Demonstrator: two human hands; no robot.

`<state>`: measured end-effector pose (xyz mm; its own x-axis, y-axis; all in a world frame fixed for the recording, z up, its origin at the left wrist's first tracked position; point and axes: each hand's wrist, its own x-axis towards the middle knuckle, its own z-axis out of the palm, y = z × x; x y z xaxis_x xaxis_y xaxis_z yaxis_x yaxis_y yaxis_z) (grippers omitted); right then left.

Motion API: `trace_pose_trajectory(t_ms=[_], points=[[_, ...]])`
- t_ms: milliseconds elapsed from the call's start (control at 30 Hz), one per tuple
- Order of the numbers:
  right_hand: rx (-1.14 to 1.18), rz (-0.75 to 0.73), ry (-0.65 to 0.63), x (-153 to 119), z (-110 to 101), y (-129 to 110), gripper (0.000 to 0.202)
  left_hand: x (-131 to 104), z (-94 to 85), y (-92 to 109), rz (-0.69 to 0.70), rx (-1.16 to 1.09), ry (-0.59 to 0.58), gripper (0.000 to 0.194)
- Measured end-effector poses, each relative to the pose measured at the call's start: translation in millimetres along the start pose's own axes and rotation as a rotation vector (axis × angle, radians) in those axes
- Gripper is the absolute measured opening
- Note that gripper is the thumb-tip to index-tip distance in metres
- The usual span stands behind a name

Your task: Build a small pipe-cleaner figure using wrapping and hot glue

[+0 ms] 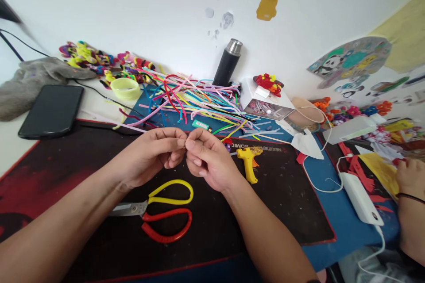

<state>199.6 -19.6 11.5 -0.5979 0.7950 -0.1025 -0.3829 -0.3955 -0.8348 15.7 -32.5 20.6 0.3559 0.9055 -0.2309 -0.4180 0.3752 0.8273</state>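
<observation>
My left hand [156, 152] and my right hand [210, 154] meet above the dark desk mat [272, 212], thumbs and forefingers pinched tip to tip. Whatever sits between the fingertips is too small or hidden to make out. Below them on the mat lie scissors [168, 216] with one yellow and one red handle, the blades partly behind my left forearm. Just right of my right hand rests a yellow glue gun [249, 166]. Behind the hands spreads a heap of coloured pipe cleaners [199, 97].
A black phone [51, 110] and a yellow-green tape roll [125, 89] are at the left. At the back stands a black thermos [227, 63] beside a white box [265, 104]. A white power bank [361, 199] with cables lies at the right, near another person's hand [411, 179].
</observation>
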Motion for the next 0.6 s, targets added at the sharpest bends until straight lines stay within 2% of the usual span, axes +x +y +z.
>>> trace_pose_trajectory(t_ms=[333,600], points=[[0.08,0.054,-0.01,0.8,-1.9,0.2,0.049,2.6,1.8,-3.4,0.022,-0.041,0.066,0.039],[-0.203,-0.182,0.072,-0.1,-1.5,1.3,0.04,2.8,4.7,0.7,0.081,-0.002,0.17,0.038]])
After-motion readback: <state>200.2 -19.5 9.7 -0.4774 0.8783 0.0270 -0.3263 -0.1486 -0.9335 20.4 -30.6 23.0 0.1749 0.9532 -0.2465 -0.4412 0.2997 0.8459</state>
